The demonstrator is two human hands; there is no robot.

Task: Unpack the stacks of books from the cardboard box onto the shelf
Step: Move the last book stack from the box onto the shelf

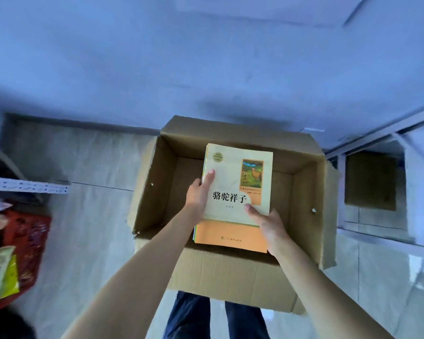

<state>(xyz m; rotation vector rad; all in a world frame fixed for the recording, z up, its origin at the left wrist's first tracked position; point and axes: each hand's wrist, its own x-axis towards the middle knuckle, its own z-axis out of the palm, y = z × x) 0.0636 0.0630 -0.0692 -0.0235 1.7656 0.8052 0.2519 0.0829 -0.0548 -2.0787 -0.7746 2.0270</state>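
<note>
Pale tiled floor (88, 216) underfoot, blue-lit wall (206, 57) at 12 o'clock. At 9 o'clock, a white perforated metal rail (27, 186); below it, toward 8 o'clock, a red basket (27, 243) with yellow-green packets (3, 275) blurred in front. At 3 o'clock, a brown cardboard sheet (370, 181) beside white framing (367, 148). Dark trouser legs (194, 316) at 6 o'clock.

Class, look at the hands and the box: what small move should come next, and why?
Probably lift the stack of books straight up, clear of the cardboard box. The left hand and right hand already grip its sides, and it sits over the open box.
</note>
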